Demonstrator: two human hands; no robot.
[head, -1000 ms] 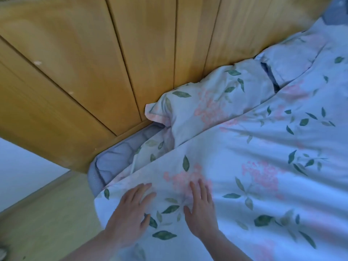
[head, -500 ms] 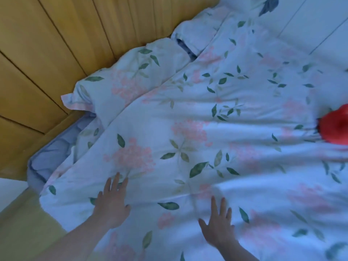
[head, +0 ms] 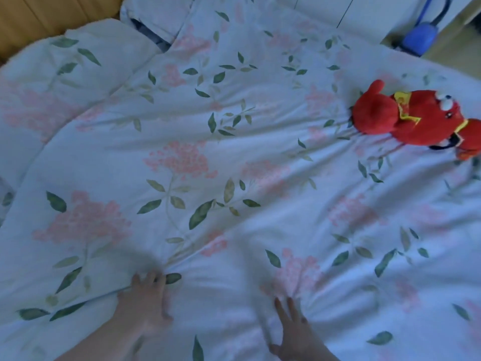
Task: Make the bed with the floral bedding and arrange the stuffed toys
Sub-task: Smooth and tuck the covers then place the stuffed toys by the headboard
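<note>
The fingers of the left hand lie straight and a little apart, pressing flat on the floral duvet. They hold nothing. The fingers of the right hand are spread wide and flat on the cloth too. Small folds bunch up right in front of both hands.

A second ago both hands were side by side up by the corner near the pillow. Now they are apart, lower down the duvet, and the view has swung away from the wooden headboard at 11 o'clock. It looks like the hands are sweeping the cover smooth, bit by bit.

The duvet fills almost the whole bed, but it has many wrinkles in the middle and at 4 o'clock. So the smoothing is likely not done.

At 2 o'clock a red stuffed toy lies on its side on the duvet, well apart from both hands. It has come into sight now. It probably has to be set in place later.
</note>
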